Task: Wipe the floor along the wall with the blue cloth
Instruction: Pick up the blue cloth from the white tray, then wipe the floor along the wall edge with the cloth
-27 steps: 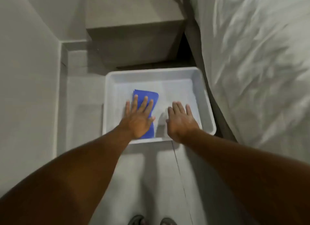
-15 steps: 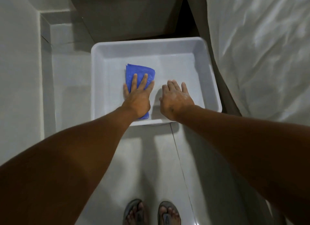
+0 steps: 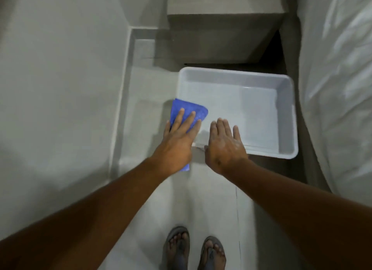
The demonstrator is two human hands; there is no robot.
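Note:
The blue cloth [image 3: 194, 111] lies folded under my left hand [image 3: 179, 142], which presses flat on it with fingers spread. Cloth and hand straddle the left rim of a white plastic tray [image 3: 289, 118], partly over the grey floor [image 3: 145, 118] beside it. Part of the cloth is hidden by my palm, and a blue end shows below my wrist. My right hand [image 3: 224, 144] is flat and holds nothing, over the tray's near left corner. The wall [image 3: 60, 88] and its baseboard [image 3: 120, 112] run along the left, a short way from the cloth.
A grey cabinet [image 3: 217, 34] stands behind the tray in the corner. A bed with a white sheet [image 3: 338, 88] fills the right side. My feet in sandals [image 3: 194, 249] stand on the floor below my hands.
My left hand has moved left with the blue cloth, from the inside of the tray to its left rim and over the floor. My right hand stays by the tray's near edge.

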